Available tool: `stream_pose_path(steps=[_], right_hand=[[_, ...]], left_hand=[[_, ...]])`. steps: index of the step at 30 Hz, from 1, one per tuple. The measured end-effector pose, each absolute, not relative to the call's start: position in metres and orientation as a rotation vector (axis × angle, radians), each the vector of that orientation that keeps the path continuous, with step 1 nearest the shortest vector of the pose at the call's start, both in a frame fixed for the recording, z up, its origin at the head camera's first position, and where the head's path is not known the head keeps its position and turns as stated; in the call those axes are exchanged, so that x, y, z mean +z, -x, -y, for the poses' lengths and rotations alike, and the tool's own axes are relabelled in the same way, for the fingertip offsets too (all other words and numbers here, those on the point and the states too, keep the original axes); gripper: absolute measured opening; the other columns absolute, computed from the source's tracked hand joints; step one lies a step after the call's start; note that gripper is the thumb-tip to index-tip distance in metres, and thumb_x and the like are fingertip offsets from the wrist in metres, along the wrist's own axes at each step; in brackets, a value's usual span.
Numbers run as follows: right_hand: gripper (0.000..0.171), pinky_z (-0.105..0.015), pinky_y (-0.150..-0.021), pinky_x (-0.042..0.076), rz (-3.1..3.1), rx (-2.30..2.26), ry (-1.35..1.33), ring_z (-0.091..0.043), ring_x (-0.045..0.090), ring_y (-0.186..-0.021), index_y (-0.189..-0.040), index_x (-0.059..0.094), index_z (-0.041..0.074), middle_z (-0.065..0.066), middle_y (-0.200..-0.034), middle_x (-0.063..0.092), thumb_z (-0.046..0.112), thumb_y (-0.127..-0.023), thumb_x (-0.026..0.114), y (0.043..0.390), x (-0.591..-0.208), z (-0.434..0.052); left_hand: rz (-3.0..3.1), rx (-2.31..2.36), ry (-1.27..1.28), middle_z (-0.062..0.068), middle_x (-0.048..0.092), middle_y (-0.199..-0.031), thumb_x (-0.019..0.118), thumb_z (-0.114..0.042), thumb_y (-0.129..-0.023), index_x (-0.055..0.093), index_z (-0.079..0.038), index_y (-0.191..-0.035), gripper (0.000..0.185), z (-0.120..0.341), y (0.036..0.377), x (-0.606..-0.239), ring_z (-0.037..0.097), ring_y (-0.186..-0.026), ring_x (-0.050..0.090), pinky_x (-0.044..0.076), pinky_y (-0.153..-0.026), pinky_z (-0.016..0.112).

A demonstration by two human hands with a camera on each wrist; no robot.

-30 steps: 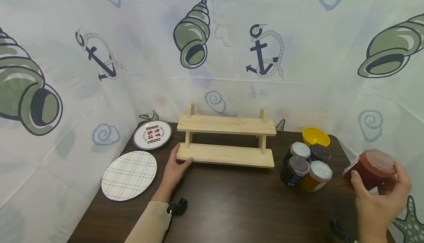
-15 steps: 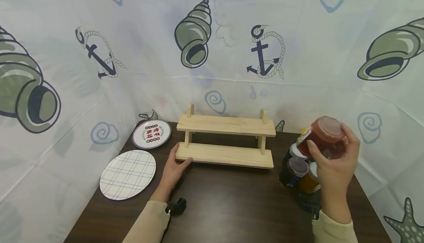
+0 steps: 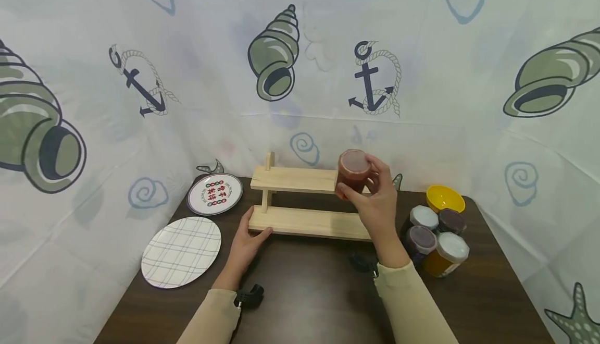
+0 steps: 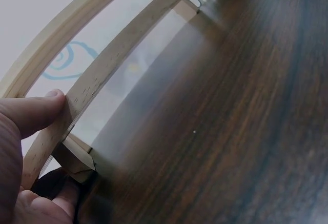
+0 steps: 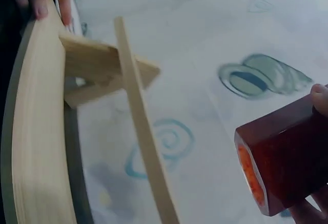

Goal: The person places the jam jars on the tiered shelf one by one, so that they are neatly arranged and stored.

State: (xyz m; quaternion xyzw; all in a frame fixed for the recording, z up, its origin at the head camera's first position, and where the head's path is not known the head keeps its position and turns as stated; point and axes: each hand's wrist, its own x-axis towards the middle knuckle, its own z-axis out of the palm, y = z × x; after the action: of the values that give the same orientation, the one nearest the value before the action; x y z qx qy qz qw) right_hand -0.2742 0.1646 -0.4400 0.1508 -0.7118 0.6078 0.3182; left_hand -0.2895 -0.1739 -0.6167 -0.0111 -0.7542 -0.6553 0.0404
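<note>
Presently the right hand is clamped around a red jar, fingers and thumb curled about its body, and holds it in the air at the right part of the wooden rack. The jar is tilted, its lid turned up and toward the camera; in the right wrist view its base faces the rack's boards, so the long axis runs from the hand toward the rack. It appears level with the upper shelf and partly in front of it; contact with the shelf cannot be confirmed from these views.

The left hand rests at the left end of the lower shelf, thumb pressed against the front edge and fingers lying about the corner on the counter. No firm curl round the board is evident; it reads as a steadying touch with fingers largely straight.

The governing relation: the jar lies between the right hand and the upper shelf, the shelf's free length running left of it. The right hand is the nearer one; the left is well apart at the far end.

Elsewhere: four lidded jars stand clustered at the right of the counter, a yellow bowl behind them. Two plates, one plaid and one printed, lie left.
</note>
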Motion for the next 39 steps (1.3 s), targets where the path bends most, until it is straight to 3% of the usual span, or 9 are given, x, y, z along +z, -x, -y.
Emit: stream_pose_path(steps=[7, 13, 24, 32, 35, 39], right_hand=[[0.084, -0.050, -0.113, 0.055, 1.957, 1.757, -0.435, -0.025, 0.066, -0.132, -0.154, 0.053, 0.037, -0.006, -0.145, 0.059, 0.011, -0.086, 0.094, 0.308, -0.443, -0.120], [0.081, -0.051, -0.114, 0.054, 1.950, 1.864, -0.397, -0.027, 0.065, -0.130, -0.153, 0.052, 0.036, -0.008, -0.142, 0.057, 0.013, -0.088, 0.094, 0.328, -0.452, -0.091], [0.081, -0.055, -0.111, 0.056, 2.007, 1.793, -0.466, -0.033, 0.066, -0.130, -0.153, 0.053, 0.031, -0.010, -0.146, 0.059, 0.009, -0.087, 0.094, 0.354, -0.462, -0.064], [0.087, -0.055, -0.112, 0.055, 2.019, 1.799, -0.524, -0.032, 0.065, -0.134, -0.159, 0.047, 0.034, -0.011, -0.149, 0.057, 0.009, -0.088, 0.092, 0.369, -0.477, -0.060], [0.092, -0.056, -0.112, 0.055, 2.031, 1.821, -0.538, -0.032, 0.066, -0.132, -0.163, 0.041, 0.032, -0.013, -0.144, 0.060, 0.011, -0.089, 0.091, 0.372, -0.483, -0.062], [0.087, -0.056, -0.115, 0.053, 2.051, 1.888, -0.554, -0.034, 0.065, -0.134, -0.161, 0.036, 0.016, -0.014, -0.144, 0.060, 0.015, -0.092, 0.088, 0.374, -0.484, -0.063]], left_hand=[[2.292, -1.998, -0.007, 0.017, 0.024, -0.180, 0.085, -0.023, -0.098, 0.023, -0.015, -0.174, 0.099, 0.174, 0.284, -0.623, 0.035, -0.164, 0.032, 0.030, -0.131, 0.054], [2.297, -2.002, 0.030, 0.016, 0.029, -0.178, 0.087, -0.026, -0.096, 0.024, -0.018, -0.174, 0.101, 0.174, 0.285, -0.621, 0.032, -0.160, 0.038, 0.034, -0.128, 0.053], [2.317, -1.970, 0.012, 0.016, 0.029, -0.178, 0.086, -0.026, -0.096, 0.025, -0.016, -0.174, 0.099, 0.174, 0.286, -0.619, 0.033, -0.162, 0.036, 0.033, -0.129, 0.054], [2.318, -1.978, 0.025, 0.020, 0.030, -0.177, 0.085, -0.025, -0.097, 0.026, -0.014, -0.173, 0.097, 0.173, 0.289, -0.615, 0.037, -0.162, 0.035, 0.033, -0.129, 0.054], [2.309, -1.998, 0.007, 0.016, 0.033, -0.176, 0.085, -0.023, -0.097, 0.029, -0.019, -0.173, 0.094, 0.174, 0.290, -0.616, 0.033, -0.160, 0.037, 0.036, -0.126, 0.044], [2.305, -2.011, -0.007, 0.013, 0.035, -0.175, 0.085, -0.023, -0.097, 0.031, -0.022, -0.172, 0.092, 0.176, 0.291, -0.617, 0.029, -0.158, 0.039, 0.038, -0.122, 0.035]])
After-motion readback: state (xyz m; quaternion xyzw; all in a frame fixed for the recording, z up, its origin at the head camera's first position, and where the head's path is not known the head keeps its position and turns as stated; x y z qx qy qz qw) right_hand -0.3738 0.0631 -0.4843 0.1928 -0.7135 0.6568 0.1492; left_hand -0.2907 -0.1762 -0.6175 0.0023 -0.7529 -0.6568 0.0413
